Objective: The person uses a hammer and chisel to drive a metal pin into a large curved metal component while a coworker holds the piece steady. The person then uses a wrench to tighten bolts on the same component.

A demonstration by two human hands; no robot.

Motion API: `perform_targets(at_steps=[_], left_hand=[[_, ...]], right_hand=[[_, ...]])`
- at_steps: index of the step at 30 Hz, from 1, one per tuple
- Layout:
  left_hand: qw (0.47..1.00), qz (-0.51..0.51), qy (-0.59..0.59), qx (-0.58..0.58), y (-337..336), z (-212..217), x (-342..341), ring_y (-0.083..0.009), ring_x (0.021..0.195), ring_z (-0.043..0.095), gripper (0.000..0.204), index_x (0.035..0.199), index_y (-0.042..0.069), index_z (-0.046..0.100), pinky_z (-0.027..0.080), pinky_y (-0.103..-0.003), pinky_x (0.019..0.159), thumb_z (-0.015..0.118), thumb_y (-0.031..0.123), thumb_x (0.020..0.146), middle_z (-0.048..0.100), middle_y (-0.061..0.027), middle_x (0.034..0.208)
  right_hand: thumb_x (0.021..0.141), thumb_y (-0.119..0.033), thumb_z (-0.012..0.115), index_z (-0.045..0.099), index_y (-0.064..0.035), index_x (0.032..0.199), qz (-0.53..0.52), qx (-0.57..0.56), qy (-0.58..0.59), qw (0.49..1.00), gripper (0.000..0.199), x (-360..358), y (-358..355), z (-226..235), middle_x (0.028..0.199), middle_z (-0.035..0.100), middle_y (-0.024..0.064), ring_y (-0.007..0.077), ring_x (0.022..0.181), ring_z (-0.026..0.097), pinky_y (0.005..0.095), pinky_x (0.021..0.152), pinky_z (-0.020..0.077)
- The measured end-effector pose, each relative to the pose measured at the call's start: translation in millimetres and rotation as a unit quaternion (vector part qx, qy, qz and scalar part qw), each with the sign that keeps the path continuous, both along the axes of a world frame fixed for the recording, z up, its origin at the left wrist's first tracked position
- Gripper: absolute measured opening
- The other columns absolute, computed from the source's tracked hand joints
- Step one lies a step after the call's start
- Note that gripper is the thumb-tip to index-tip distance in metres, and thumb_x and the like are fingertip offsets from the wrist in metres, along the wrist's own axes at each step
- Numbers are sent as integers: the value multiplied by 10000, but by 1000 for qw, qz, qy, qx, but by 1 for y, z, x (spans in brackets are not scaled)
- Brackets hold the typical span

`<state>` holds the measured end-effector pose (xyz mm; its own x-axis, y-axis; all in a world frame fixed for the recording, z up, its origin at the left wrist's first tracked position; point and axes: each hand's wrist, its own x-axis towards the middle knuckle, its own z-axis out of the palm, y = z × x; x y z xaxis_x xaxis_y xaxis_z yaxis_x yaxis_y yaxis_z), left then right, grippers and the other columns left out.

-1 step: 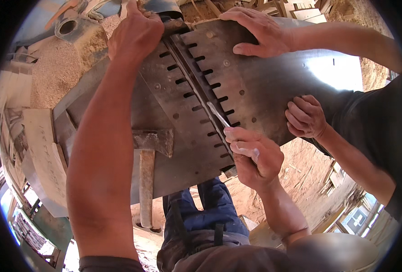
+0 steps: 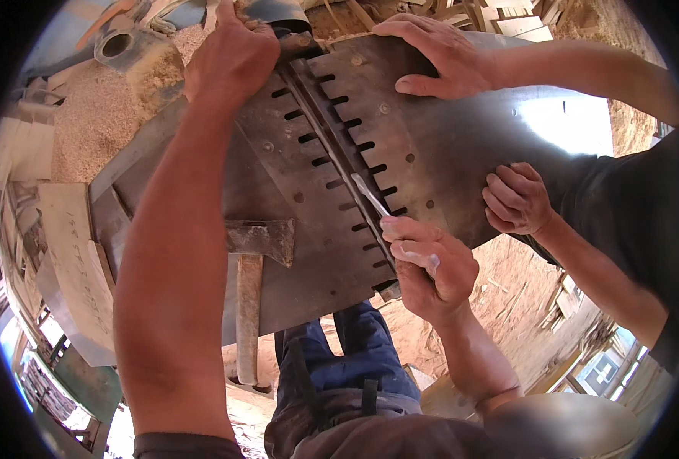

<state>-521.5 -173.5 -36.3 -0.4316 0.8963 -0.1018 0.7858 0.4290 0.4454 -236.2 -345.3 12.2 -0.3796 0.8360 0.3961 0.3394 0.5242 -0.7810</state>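
A steel machine table [image 2: 462, 168] spreads below me, split by a long slot with notched edges and a dark metal bar [image 2: 320, 118] running along it. My right hand [image 2: 435, 264] is closed on a slim silvery metal tool [image 2: 370, 195]; its flattened tip rests at the slot. White smears mark that hand's fingers. My left hand [image 2: 236, 57] is closed at the slot's far end, beside a dark round housing [image 2: 293, 38]; what its fingers hold is hidden. Left of the slot lies a hatchet [image 2: 249, 306], its wooden handle reaching past the table's near edge.
On the right, a co-worker's one hand [image 2: 450, 65] lies flat on the table; the other hand [image 2: 517, 199] is curled at its edge. Sawdust [image 2: 91, 138] heaps at the far left near a metal pipe end [image 2: 115, 46]. Boards [image 2: 71, 245] lean at the left.
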Motion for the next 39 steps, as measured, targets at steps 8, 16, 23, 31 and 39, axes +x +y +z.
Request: perform_targets(at_steps=[8, 16, 23, 31, 39], left_hand=[[996, 21, -51, -68, 0, 7, 4, -476, 1182, 631, 779, 1616, 115, 226, 463, -565, 1016, 498, 462, 974, 676, -246, 1286], [1000, 13, -1, -28, 2, 4, 2, -467, 1150, 650, 779, 1617, 124, 223, 476, -569, 1000, 493, 469, 973, 692, -239, 1252], [999, 3, -17, -43, -3, 9, 4, -465, 1119, 662, 776, 1614, 121, 231, 486, -586, 968, 503, 460, 971, 700, -244, 1224], [1000, 6, 12, -17, 1, -2, -1, -445, 1135, 664, 749, 1595, 113, 267, 497, -569, 972, 505, 455, 973, 694, -244, 1237], [999, 3, 34, -6, 1, -6, 2, -440, 1213, 634, 755, 1596, 105, 268, 467, -531, 1041, 492, 462, 969, 660, -250, 1315]], right_hand=[[842, -10, 704, 714, -95, 981, -17, 54, -179, 982, 163, 8, -21, -25, 1215, 740, 82, 345, 1263, 623, 463, 1010, 431], [717, 112, 591, 659, -7, 821, -21, -73, -62, 995, 172, -30, 42, 32, 830, 713, 173, 383, 793, 709, 379, 661, 540], [809, 136, 566, 673, 35, 906, 24, -232, -127, 964, 176, -48, 85, 58, 753, 690, 81, 38, 694, 558, 230, 605, 448], [864, 151, 624, 667, 10, 916, -57, -111, 50, 991, 156, 9, -6, 40, 1025, 765, 186, 358, 1096, 729, 406, 920, 585], [866, 159, 627, 627, -18, 925, -47, -158, 36, 986, 187, 48, -37, 40, 1021, 760, 213, 376, 1087, 731, 462, 944, 581]])
